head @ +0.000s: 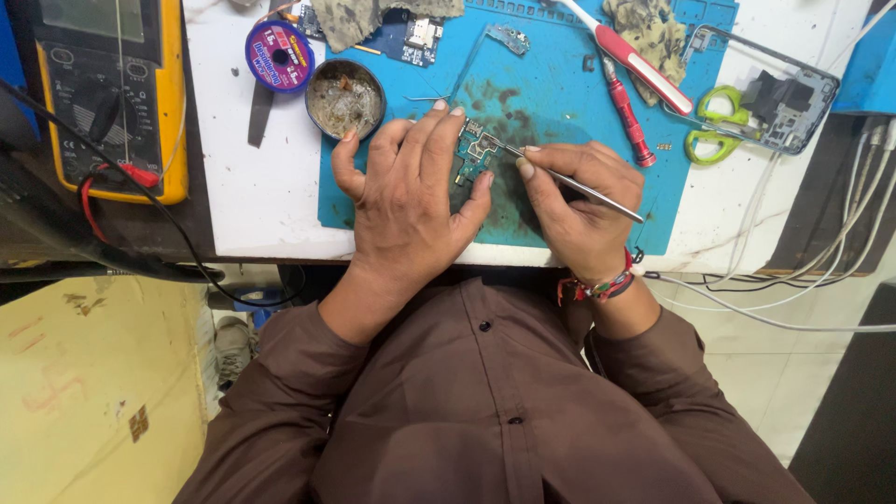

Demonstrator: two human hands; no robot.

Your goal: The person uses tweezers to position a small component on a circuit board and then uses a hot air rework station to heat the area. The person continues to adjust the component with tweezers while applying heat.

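A small green circuit board (474,155) lies on a stained blue work mat (560,103). My left hand (411,191) presses down on the board, fingers spread over its left side and thumb at its lower edge. My right hand (581,205) pinches a pair of metal tweezers (574,182); the tips touch the board's upper right part. A beaded wristband sits on my right wrist.
A round tin of flux (345,98) and a purple solder-wick spool (280,54) lie left of the mat. A yellow multimeter (112,93) with leads stands far left. A red screwdriver (627,117), a red-and-white tool (639,65), green scissors (714,131) and a phone frame (784,98) lie to the right, with white cables beyond.
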